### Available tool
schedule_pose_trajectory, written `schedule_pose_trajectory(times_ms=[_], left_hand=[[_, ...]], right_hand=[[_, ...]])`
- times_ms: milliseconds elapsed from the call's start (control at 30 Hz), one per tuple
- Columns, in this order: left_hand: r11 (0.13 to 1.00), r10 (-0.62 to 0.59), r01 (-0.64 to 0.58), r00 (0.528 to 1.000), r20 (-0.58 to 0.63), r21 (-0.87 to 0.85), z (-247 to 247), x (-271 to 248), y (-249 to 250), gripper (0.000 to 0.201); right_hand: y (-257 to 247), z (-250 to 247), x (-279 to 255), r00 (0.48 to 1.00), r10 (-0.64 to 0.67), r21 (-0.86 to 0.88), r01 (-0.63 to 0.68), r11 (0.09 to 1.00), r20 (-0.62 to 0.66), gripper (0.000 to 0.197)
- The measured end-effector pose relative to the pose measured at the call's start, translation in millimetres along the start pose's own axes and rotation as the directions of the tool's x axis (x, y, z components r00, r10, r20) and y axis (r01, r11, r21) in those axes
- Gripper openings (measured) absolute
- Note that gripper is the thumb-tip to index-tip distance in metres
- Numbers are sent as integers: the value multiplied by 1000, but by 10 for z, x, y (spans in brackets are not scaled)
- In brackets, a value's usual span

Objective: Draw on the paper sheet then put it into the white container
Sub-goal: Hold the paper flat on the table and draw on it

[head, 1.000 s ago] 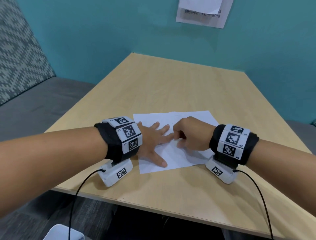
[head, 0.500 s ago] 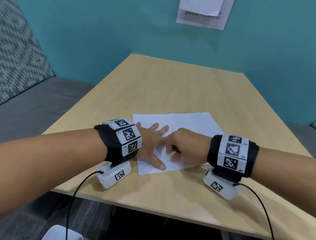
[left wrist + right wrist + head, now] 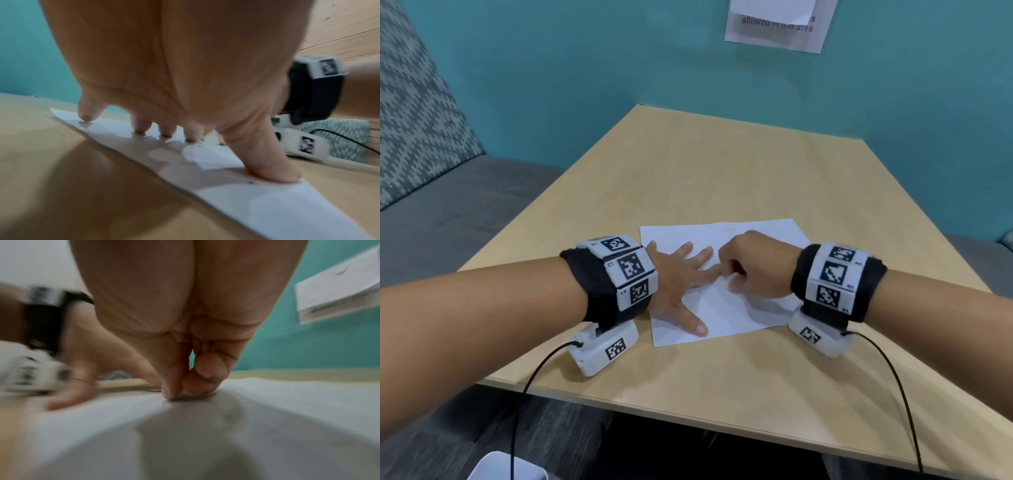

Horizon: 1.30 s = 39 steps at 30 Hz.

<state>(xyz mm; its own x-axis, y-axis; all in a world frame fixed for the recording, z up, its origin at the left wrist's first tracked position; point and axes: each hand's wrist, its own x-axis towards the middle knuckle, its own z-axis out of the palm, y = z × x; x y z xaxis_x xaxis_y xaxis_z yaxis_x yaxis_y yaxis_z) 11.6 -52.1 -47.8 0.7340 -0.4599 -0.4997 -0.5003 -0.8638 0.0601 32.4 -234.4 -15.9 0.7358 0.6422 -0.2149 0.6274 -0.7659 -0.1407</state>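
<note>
A white paper sheet (image 3: 739, 318) lies flat on the wooden table (image 3: 722, 178). My left hand (image 3: 681, 281) presses on its left part with straight, spread fingers (image 3: 265, 164). My right hand (image 3: 753, 263) sits curled on the sheet's middle, thumb and forefinger (image 3: 174, 386) pinched together with their tips on the paper (image 3: 287, 402). No drawing tool shows between them. The two hands nearly touch. A corner of a white container (image 3: 506, 467) shows on the floor below the table's near left edge.
The table's far half is bare wood up to the teal wall (image 3: 585, 68). A grey bench with a patterned cushion (image 3: 414, 113) runs along the left. A printed notice (image 3: 774, 24) hangs on the wall. Black cables (image 3: 534, 373) trail from both wrist units.
My right hand slid toward me across the sheet, then back away to about where it started. The left hand has stayed pressed on the paper.
</note>
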Motion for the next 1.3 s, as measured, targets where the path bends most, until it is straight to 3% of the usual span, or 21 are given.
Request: schedule_pose_trajectory(times_ms=[100, 267, 433, 567, 733, 900, 1033, 1200, 1300], left_hand=[[1000, 7, -7, 1000, 7, 15, -11, -4, 0, 102], [1000, -17, 17, 1000, 19, 17, -11, 18, 8, 111], [1000, 29, -29, 1000, 0, -3, 19, 14, -44, 104], [1000, -10, 9, 1000, 17, 13, 6, 40, -39, 112], [1000, 6, -6, 1000, -1, 9, 46, 41, -65, 111], [1000, -12, 11, 1000, 10, 24, 9, 28, -37, 114], [1000, -8, 7, 1000, 11, 24, 15, 23, -40, 113], [999, -18, 17, 1000, 15, 30, 8, 24, -33, 116], [1000, -14, 14, 1000, 15, 16, 8, 10, -35, 114]], right_hand=[[-185, 134, -132, 987, -128, 76, 121, 990, 98, 9], [92, -12, 16, 1000, 8, 2, -8, 1000, -19, 6], [-117, 153, -142, 984, -138, 66, 131, 989, 110, 11], [75, 10, -21, 1000, -12, 13, 12, 1000, 2, 6], [-131, 134, -189, 984, -133, 71, 125, 990, 122, 16], [82, -1, -67, 1000, -10, 30, 10, 1000, 11, 4], [-97, 130, -202, 987, -126, 78, 118, 990, 103, 6], [111, 7, -78, 1000, -9, 13, 9, 1000, 3, 4], [-52, 120, -180, 990, -96, 38, 92, 995, 106, 12]])
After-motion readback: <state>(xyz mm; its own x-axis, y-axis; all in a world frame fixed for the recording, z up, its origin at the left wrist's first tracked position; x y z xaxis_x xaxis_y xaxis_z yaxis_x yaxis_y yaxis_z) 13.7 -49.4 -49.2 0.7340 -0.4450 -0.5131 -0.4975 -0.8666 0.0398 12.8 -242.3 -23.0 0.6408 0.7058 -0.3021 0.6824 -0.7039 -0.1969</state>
